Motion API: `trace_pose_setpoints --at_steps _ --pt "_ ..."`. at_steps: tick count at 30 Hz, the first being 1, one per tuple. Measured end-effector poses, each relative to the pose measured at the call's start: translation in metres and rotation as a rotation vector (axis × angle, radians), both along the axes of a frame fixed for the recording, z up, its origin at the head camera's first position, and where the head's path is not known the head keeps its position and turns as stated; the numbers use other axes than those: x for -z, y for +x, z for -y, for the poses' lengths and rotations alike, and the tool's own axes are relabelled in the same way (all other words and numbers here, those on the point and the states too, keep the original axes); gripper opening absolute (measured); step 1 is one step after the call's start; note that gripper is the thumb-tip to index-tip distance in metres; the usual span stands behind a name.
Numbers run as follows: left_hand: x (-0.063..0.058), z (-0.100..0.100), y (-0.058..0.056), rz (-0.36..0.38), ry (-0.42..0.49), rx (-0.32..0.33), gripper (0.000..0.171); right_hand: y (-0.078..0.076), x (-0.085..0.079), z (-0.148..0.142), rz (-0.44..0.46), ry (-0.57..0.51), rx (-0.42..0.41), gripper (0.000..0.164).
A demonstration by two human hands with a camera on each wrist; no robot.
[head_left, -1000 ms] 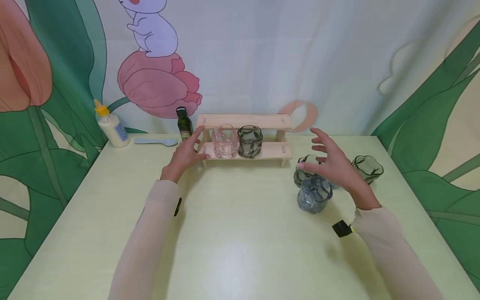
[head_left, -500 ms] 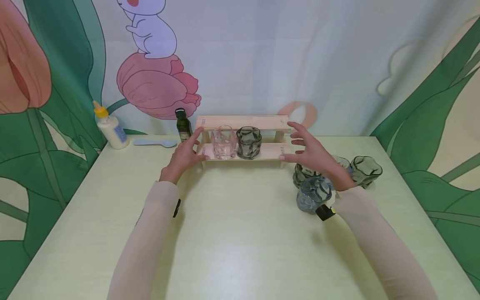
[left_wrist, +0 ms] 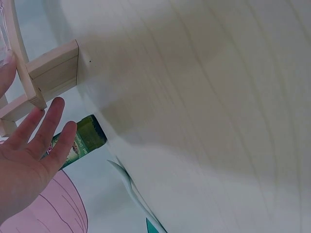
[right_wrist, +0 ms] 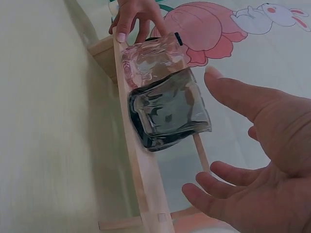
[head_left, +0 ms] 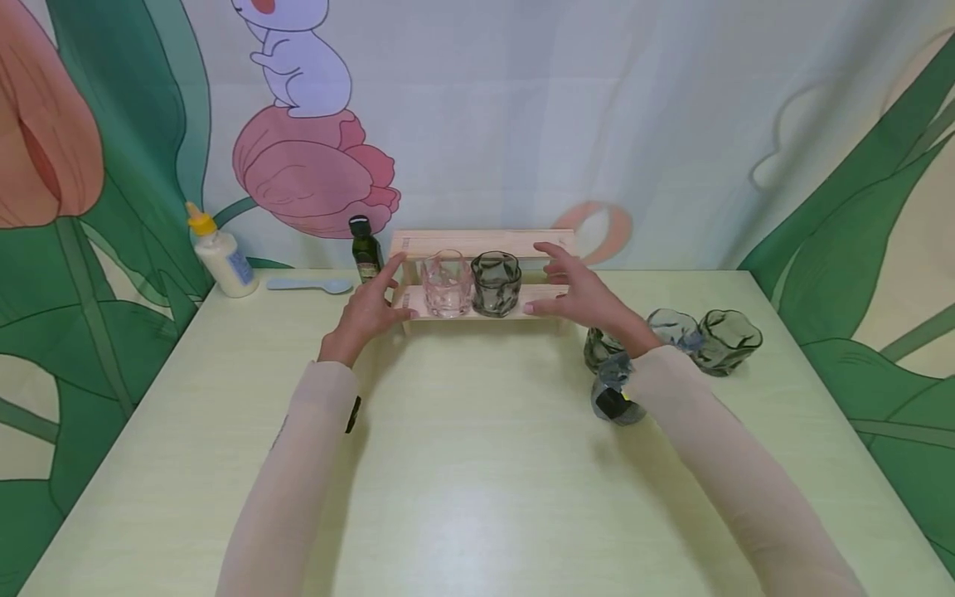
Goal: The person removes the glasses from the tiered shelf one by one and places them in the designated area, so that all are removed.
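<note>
A two-tier wooden rack (head_left: 533, 303) stands at the back of the table. On its lower board a clear pinkish glass (head_left: 447, 286) and a smoky grey glass (head_left: 496, 284) sit side by side. My left hand (head_left: 366, 315) is at the rack's left end, thumb at the lower board's front edge and other fingers extended, as the left wrist view shows. Spread fingers and thumb of my right hand (head_left: 585, 294) stand just right of the smoky glass, in front of the rack's right end. In the right wrist view, a gap separates the right thumb (right_wrist: 233, 92) from that glass.
Behind my left hand is a dark green bottle (head_left: 366, 249). A pale blue spoon (head_left: 309, 284) and a white glue bottle (head_left: 226, 259) lie farther left. Right of the rack stand several glasses, including a grey-green one (head_left: 727, 342) and a blue one (head_left: 608, 390), partly hidden by my sleeve.
My right hand has moved left from above the glasses on the right to the rack, close to the smoky glass. My left hand has stayed at the rack's left end.
</note>
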State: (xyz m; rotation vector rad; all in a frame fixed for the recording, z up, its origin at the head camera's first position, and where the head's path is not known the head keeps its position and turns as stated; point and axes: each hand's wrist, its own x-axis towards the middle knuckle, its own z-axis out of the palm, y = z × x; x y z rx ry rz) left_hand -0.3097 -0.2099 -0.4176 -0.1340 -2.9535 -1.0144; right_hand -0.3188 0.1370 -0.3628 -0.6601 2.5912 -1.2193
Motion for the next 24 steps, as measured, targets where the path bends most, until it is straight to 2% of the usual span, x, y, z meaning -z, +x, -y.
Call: trace_pose_setpoints --at_steps 5,12,24 --pt "0.001 0.001 0.001 0.000 -0.005 0.002 0.097 -0.011 0.007 0.011 0.020 0.003 -0.029 0.097" --pt "0.001 0.001 0.000 -0.003 0.000 -0.002 0.097 -0.017 0.011 0.030 0.025 -0.022 -0.040 0.098" --pt "0.002 0.000 -0.001 -0.006 -0.007 -0.002 0.097 -0.024 0.018 0.055 -0.033 0.062 -0.020 0.096"
